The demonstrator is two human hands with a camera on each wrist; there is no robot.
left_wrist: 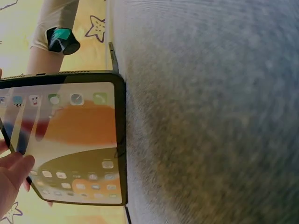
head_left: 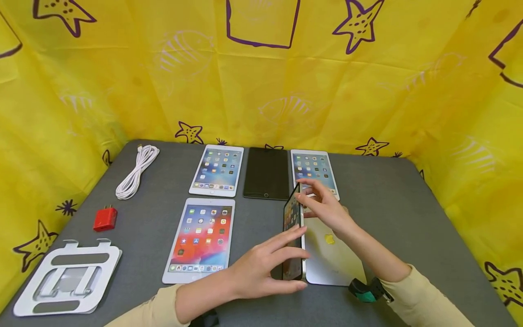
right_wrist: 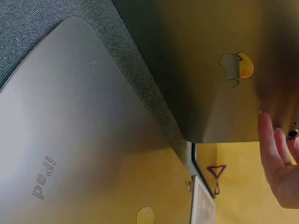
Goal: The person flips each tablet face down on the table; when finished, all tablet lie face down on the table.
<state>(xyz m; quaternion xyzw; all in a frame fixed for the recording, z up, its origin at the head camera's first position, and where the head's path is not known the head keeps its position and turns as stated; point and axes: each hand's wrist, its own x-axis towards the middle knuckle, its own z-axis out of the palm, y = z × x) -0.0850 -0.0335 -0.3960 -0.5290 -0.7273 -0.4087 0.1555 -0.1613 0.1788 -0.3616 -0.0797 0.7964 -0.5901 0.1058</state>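
A black-bezelled tablet (head_left: 292, 213) stands upright on its long edge, its lit screen toward the left; the left wrist view shows the screen (left_wrist: 79, 135) with app icons. My right hand (head_left: 323, 206) pinches its far upper corner, thumb on the screen side. Behind it, the right hand's fingers (right_wrist: 271, 144) lie on the back by the camera. My left hand (head_left: 265, 263) reaches over the near part, fingers spread and nearly straight, fingertips at the upper edge. Just right of it, a silver tablet (head_left: 331, 259) lies face down, its "iPad" lettering showing in the right wrist view.
Tablets lie face up behind and left: a white one (head_left: 218, 170), a black one (head_left: 266, 172), another white one (head_left: 314, 165) and a red-and-blue-screened one (head_left: 200, 238). At the left are a coiled white cable (head_left: 136, 175), a red plug (head_left: 105, 218) and a folding stand (head_left: 67, 279).
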